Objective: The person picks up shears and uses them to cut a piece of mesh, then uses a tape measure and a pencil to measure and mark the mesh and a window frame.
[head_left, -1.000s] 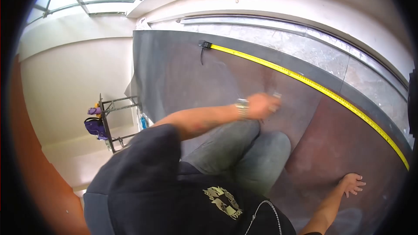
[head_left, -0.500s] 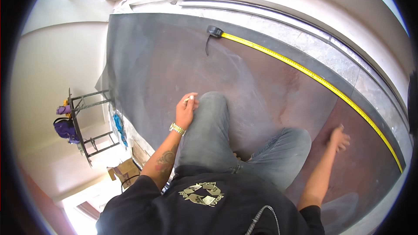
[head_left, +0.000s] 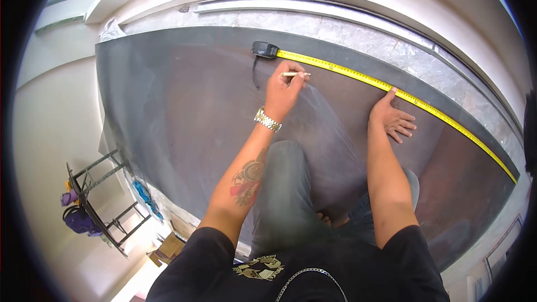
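Note:
A slim, pale pen (head_left: 293, 74) is pinched in my left hand (head_left: 284, 90), its tip pointing right, just below the tape. My right hand (head_left: 392, 117) lies on the dark sheet (head_left: 218, 100) with fingers spread, and its thumb touches the lower edge of the yellow tape measure blade (head_left: 358, 78). That blade runs along the sheet's far side, from the black tape measure case (head_left: 264, 50) down to the right end. A dark wrist strap (head_left: 255, 72) hangs from the case. My legs rest on the sheet.
A metal rail (head_left: 313, 6) lies on the stone-like floor strip beyond the sheet, beside a white wall. At left stands a metal frame (head_left: 106, 201) with a purple bag (head_left: 81, 219), near a blue bundle (head_left: 146, 198) and a cardboard box (head_left: 168, 248).
My left hand has moved up and right from beside my knee with the pen, near the tape. My right hand has come up and left, its thumb now at the blade. My body leans forward.

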`<state>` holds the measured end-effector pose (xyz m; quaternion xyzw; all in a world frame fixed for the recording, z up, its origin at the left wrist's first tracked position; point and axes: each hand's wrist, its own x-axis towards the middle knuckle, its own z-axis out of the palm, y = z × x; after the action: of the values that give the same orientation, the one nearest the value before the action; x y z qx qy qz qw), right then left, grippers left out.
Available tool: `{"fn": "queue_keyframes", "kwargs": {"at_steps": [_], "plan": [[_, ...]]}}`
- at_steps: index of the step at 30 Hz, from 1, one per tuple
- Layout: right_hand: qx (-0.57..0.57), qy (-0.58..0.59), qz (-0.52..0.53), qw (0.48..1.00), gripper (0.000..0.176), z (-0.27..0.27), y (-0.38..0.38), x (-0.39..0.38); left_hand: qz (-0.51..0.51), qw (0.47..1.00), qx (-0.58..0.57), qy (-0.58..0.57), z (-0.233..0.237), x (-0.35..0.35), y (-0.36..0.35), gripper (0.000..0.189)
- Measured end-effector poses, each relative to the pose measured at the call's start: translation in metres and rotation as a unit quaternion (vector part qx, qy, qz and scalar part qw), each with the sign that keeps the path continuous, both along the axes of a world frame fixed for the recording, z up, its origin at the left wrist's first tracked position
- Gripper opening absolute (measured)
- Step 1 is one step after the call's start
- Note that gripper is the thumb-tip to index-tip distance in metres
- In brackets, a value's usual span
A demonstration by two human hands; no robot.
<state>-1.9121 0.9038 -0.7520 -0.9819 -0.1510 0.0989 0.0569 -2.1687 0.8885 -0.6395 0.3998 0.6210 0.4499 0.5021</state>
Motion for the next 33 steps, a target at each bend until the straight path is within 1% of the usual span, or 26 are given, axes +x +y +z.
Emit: {"fn": "queue_keyframes", "kwargs": {"at_steps": [1, 2, 3, 4, 6, 7, 8, 10, 13, 17, 20, 22, 23, 25, 28, 33], "plan": [[0.011, -0.029, -0.008, 0.999, 0.122, -0.006, 0.003, -0.002, 0.0, 1.0, 0.012, 0.001, -0.011, 0.002, 0.011, 0.009], [-0.003, -0.033, -0.008, 0.999, 0.122, -0.01, 0.003, -0.003, 0.0, 1.0, 0.02, 0.002, -0.021, 0.004, 0.02, 0.006], [0.006, -0.035, -0.011, 0.999, 0.122, -0.012, 0.001, -0.002, -0.017, 0.999, 0.039, 0.021, -0.033, 0.005, 0.03, 0.006], [0.019, -0.036, -0.014, 0.999, 0.121, -0.016, 0.002, -0.001, -0.018, 0.999, 0.026, 0.016, -0.041, 0.005, 0.037, 0.006], [0.004, -0.049, -0.02, 0.999, 0.121, -0.022, 0.003, 0.0, -0.102, 0.991, -0.004, 0.092, -0.05, 0.002, 0.051, 0.011], [0.002, -0.054, -0.022, 0.998, 0.122, -0.02, 0.004, 0.003, -0.105, 0.99, 0.023, 0.093, -0.048, 0.009, 0.057, 0.011], [0.0, -0.059, -0.023, 0.998, 0.122, -0.02, 0.006, 0.002, -0.107, 0.99, 0.013, 0.093, -0.053, 0.009, 0.062, 0.011], [-0.009, -0.062, -0.023, 0.998, 0.122, -0.02, 0.006, 0.001, -0.135, 0.984, 0.034, 0.108, -0.064, 0.011, 0.068, 0.009], [-0.016, -0.068, -0.024, 0.997, 0.122, -0.024, 0.007, 0.001, -0.139, 0.982, 0.045, 0.121, -0.074, 0.014, 0.078, 0.007], [-0.03, -0.066, -0.026, 0.997, 0.121, -0.021, 0.009, 0.0, -0.143, 0.983, 0.01, 0.11, -0.077, 0.015, 0.079, 0.005], [-0.034, -0.061, -0.026, 0.997, 0.121, -0.019, 0.01, -0.001, -0.136, 0.986, 0.021, 0.091, -0.083, 0.014, 0.075, 0.005], [-0.039, -0.063, -0.026, 0.997, 0.121, -0.019, 0.01, 0.0, -0.161, 0.977, 0.042, 0.137, -0.082, 0.014, 0.077, 0.004], [-0.039, -0.063, -0.027, 0.997, 0.12, -0.02, 0.011, 0.0, -0.162, 0.977, 0.041, 0.136, -0.083, 0.015, 0.079, 0.004], [-0.044, -0.063, -0.029, 0.997, 0.12, -0.02, 0.011, -0.002, -0.174, 0.972, 0.077, 0.137, -0.086, 0.015, 0.081, 0.004], [-0.043, -0.06, -0.029, 0.997, 0.12, -0.019, 0.013, -0.001, -0.168, 0.974, 0.075, 0.13, -0.097, 0.015, 0.081, 0.005], [-0.039, -0.056, -0.029, 0.997, 0.12, -0.019, 0.012, -0.003, -0.184, 0.968, 0.086, 0.147, -0.103, 0.015, 0.081, 0.004]]}}
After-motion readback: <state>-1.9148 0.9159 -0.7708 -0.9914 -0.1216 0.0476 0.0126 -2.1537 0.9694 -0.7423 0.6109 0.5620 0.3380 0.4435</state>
